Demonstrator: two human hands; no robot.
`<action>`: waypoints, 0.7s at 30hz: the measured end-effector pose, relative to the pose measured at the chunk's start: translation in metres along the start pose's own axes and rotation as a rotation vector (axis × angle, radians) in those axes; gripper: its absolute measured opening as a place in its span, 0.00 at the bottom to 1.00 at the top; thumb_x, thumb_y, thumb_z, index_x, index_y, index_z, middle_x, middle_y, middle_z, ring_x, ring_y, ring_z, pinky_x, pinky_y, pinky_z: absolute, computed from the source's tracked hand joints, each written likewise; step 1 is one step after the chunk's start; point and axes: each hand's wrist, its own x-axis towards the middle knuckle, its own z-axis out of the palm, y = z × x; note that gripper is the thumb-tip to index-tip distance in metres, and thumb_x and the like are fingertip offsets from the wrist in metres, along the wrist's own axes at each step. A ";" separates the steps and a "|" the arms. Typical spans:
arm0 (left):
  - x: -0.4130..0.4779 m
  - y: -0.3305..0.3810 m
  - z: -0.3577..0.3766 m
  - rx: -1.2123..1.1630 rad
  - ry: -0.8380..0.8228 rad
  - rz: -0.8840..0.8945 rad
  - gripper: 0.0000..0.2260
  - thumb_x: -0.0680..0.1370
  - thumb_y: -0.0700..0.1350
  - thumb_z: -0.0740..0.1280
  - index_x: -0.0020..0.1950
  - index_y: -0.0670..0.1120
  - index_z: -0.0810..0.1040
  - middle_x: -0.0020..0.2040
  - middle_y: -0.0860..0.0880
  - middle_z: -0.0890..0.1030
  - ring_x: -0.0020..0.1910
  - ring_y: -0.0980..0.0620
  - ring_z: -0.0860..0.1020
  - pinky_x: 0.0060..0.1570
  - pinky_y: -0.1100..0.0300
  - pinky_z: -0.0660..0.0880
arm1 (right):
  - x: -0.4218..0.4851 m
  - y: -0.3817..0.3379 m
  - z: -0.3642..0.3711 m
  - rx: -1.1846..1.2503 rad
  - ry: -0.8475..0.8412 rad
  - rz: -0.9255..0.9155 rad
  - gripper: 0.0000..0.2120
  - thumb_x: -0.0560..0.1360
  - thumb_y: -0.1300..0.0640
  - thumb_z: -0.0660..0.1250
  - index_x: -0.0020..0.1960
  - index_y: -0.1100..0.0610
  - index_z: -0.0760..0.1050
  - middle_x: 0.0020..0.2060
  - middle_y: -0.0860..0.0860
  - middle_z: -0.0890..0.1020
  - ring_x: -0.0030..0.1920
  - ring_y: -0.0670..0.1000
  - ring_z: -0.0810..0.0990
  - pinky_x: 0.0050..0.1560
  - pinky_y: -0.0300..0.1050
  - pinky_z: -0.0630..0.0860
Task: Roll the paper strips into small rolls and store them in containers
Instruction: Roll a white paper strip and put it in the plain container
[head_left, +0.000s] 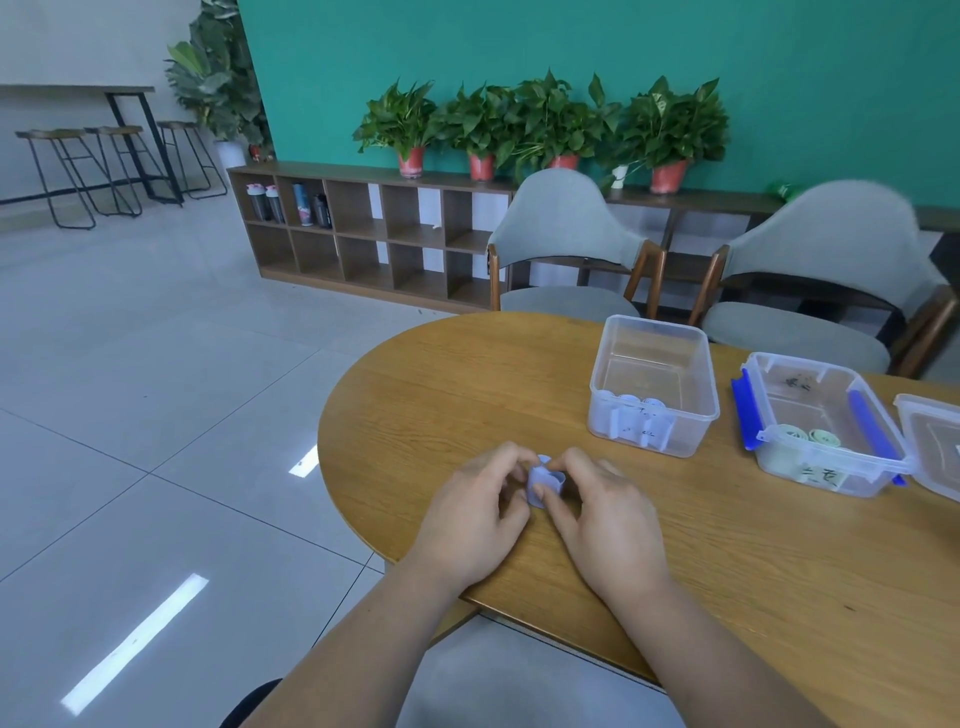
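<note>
**Both hands pinch a pale blue paper roll over the desk**

The person's left hand (480, 512) and right hand (605, 519) meet above the near part of the rounded wooden desk (519, 374), and between them they hold a small pale blue paper roll (544, 486). The fingers of both hands are curled inward, and their tips pinch the roll from either side; its open end faces upward. Whether the roll touches the desk cannot be told, since the hands cover its underside.

Farther back and to the right stands a clear plastic container (654, 384) without a lid. A few pale blue rolls (638, 402) stand against its near wall. Just beside it to the right sits a second clear container (826, 423) with blue clip latches along its sides, and it holds pale green rolls (815, 436) at its near end. A clear lid (930, 447) lies at the right edge of the view, touching or nearly touching this second container.

Behind the desk stand two grey upholstered chairs (566, 244) with wooden frames. A low wooden shelf (363, 234) runs along the teal wall, with potted plants (545, 124) on top of it.
</note>
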 end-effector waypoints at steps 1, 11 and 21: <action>-0.001 0.001 -0.001 -0.008 -0.003 -0.020 0.14 0.81 0.46 0.66 0.64 0.61 0.73 0.54 0.61 0.80 0.51 0.60 0.78 0.47 0.59 0.75 | -0.001 0.001 0.000 -0.008 -0.004 -0.009 0.09 0.77 0.45 0.72 0.51 0.44 0.73 0.38 0.43 0.76 0.40 0.47 0.78 0.34 0.47 0.74; 0.000 0.019 -0.007 -0.190 -0.042 -0.234 0.13 0.85 0.54 0.59 0.50 0.57 0.83 0.45 0.58 0.84 0.48 0.59 0.81 0.53 0.55 0.77 | -0.004 -0.003 -0.012 0.071 0.018 -0.030 0.10 0.76 0.50 0.76 0.51 0.46 0.76 0.40 0.40 0.76 0.41 0.45 0.79 0.36 0.41 0.71; 0.006 0.085 -0.029 -0.750 -0.094 -0.725 0.18 0.77 0.59 0.74 0.59 0.49 0.82 0.47 0.51 0.89 0.53 0.54 0.85 0.52 0.58 0.73 | -0.011 -0.012 -0.058 0.253 0.077 -0.054 0.12 0.76 0.55 0.76 0.55 0.43 0.78 0.46 0.39 0.82 0.49 0.41 0.81 0.47 0.47 0.80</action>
